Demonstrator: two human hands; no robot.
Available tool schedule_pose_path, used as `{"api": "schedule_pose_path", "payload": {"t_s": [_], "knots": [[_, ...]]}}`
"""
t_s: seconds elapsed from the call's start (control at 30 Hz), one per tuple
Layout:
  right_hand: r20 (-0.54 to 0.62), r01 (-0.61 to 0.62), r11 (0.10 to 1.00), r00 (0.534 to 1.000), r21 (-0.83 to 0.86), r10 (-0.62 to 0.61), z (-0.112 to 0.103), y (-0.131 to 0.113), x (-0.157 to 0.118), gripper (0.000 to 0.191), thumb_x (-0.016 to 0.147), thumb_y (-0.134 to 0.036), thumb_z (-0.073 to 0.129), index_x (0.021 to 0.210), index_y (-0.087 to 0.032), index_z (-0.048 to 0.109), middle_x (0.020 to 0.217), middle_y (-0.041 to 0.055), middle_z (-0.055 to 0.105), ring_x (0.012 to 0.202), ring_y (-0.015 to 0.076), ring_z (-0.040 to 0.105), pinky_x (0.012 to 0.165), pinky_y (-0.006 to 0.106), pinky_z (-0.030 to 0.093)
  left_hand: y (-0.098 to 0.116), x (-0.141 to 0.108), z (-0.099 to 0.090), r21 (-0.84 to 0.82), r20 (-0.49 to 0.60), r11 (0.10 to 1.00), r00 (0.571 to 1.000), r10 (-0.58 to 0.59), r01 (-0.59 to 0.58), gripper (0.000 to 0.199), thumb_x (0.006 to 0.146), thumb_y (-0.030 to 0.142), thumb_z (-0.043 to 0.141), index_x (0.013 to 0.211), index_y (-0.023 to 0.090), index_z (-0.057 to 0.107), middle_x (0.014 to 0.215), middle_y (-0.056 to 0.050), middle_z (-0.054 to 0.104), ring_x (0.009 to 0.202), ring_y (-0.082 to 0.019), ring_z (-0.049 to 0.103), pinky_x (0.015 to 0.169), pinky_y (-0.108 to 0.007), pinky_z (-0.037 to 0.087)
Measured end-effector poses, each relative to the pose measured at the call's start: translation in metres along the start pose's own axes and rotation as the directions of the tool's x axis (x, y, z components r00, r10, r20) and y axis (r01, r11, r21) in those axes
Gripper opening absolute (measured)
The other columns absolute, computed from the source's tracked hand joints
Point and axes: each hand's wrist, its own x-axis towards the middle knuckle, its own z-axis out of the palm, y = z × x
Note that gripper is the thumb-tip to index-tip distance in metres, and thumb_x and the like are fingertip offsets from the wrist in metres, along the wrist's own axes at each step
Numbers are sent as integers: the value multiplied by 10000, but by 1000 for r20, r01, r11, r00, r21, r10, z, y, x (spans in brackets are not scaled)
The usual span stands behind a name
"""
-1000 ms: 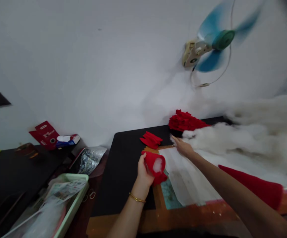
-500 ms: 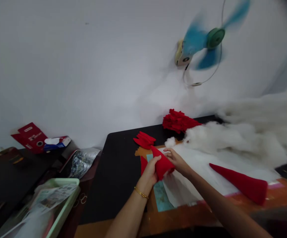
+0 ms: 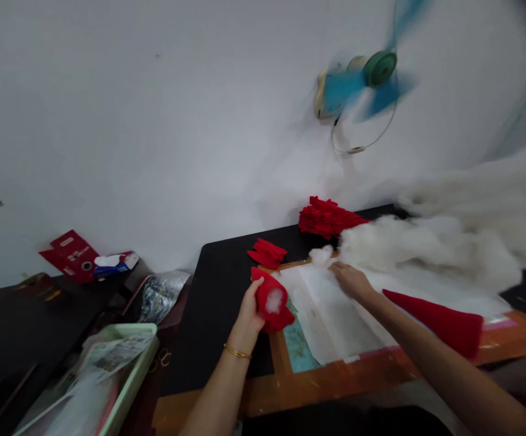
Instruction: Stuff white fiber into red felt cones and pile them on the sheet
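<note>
My left hand [image 3: 250, 307] grips a red cloth cone [image 3: 267, 280], its wide mouth turned toward me. White fibre stuffing [image 3: 275, 300] shows inside that mouth. Over the white sheet, my right hand [image 3: 351, 281] has its fingers curled together, tips beside a small tuft of white stuffing [image 3: 321, 254]; whether they pinch any of it is hidden. A second red cone [image 3: 442, 321], smooth and full-looking, lies under my right forearm. Behind my left hand rests a small stack of flat red cloth pieces [image 3: 268, 252].
A large heap of white stuffing [image 3: 435, 242] covers the right rear. A bigger red cloth pile [image 3: 328, 218] sits by the wall, below a spinning blue fan [image 3: 379, 69]. At left are a green tray [image 3: 131, 378], a silvery plastic bag [image 3: 165, 295] and a red box [image 3: 72, 257].
My left hand has moved left and turned the cone so its stuffed mouth faces me. My right hand has left the cone and moved right, to the small tuft.
</note>
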Motion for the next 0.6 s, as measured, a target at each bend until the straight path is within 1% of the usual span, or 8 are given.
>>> {"api": "schedule_pose_path", "payload": {"t_s": [0.1, 0.17, 0.23, 0.33, 0.4, 0.43, 0.53, 0.6], "knots": [[-106, 64, 997, 993, 48, -59, -18, -25, -12, 434, 836, -147, 501, 1259, -166, 594, 1494, 185, 441, 1083, 269, 627, 871, 408, 521, 11, -11, -12, -92, 63, 996, 998, 23, -17, 169, 741, 273, 702, 830, 142, 643, 694, -35, 699, 554, -140, 642, 633, -264, 558], [-139, 172, 957, 980, 235, -142, -19, -62, -26, 448, 875, -268, 511, 1316, -205, 553, 1494, 149, 452, 977, 218, 653, 779, 357, 558, 7, -20, -13, -115, 135, 993, 991, 0, 16, 212, 762, 316, 666, 862, 129, 657, 711, -61, 700, 609, -160, 662, 664, -281, 564], [-95, 205, 868, 979, 451, -182, -11, -101, -43, 465, 872, -347, 526, 1317, -215, 546, 1392, 133, 554, 844, 177, 663, 658, 304, 561, -2, -30, -10, -111, 200, 991, 979, -45, 69, 263, 779, 343, 637, 899, 110, 668, 721, -83, 699, 644, -177, 671, 670, -293, 565], [-8, 113, 786, 991, 608, -136, 7, -135, -63, 320, 818, -312, 540, 1099, -190, 633, 984, 67, 713, 687, 150, 645, 608, 269, 530, -16, -46, -5, -84, 209, 992, 975, -79, 99, 277, 781, 329, 629, 923, 96, 674, 744, -100, 710, 646, -187, 674, 649, -297, 560], [10, 20, 758, 999, 652, -35, 14, -135, -71, 228, 783, -303, 541, 960, -193, 633, 720, 2, 665, 585, 140, 607, 575, 259, 501, -18, -54, -7, -48, 173, 996, 983, -62, 71, 248, 770, 306, 648, 906, 99, 672, 750, -97, 716, 624, -184, 672, 630, -292, 556], [8, -23, 738, 1000, 675, 24, 15, -131, -74, 230, 771, -322, 552, 949, -195, 624, 666, -16, 633, 554, 138, 587, 550, 255, 485, -18, -57, -9, -29, 150, 998, 988, -46, 51, 238, 761, 300, 666, 898, 105, 670, 752, -89, 719, 609, -178, 669, 618, -286, 553], [-17, -99, 686, 987, 721, 160, 11, -115, -80, 347, 739, -435, 623, 987, -192, 624, 691, -6, 627, 556, 144, 559, 498, 252, 451, -12, -61, -18, 2, 97, 1000, 995, 2, -2, 253, 726, 290, 724, 907, 122, 668, 780, -69, 730, 596, -164, 666, 596, -271, 548], [-28, -105, 692, 983, 714, 179, 5, -110, -82, 358, 736, -485, 650, 943, -192, 641, 735, 17, 648, 618, 156, 571, 536, 261, 465, -10, -62, -21, 5, 95, 1000, 995, 11, -11, 273, 717, 291, 736, 925, 126, 671, 816, -73, 737, 628, -171, 678, 617, -278, 556]]}}
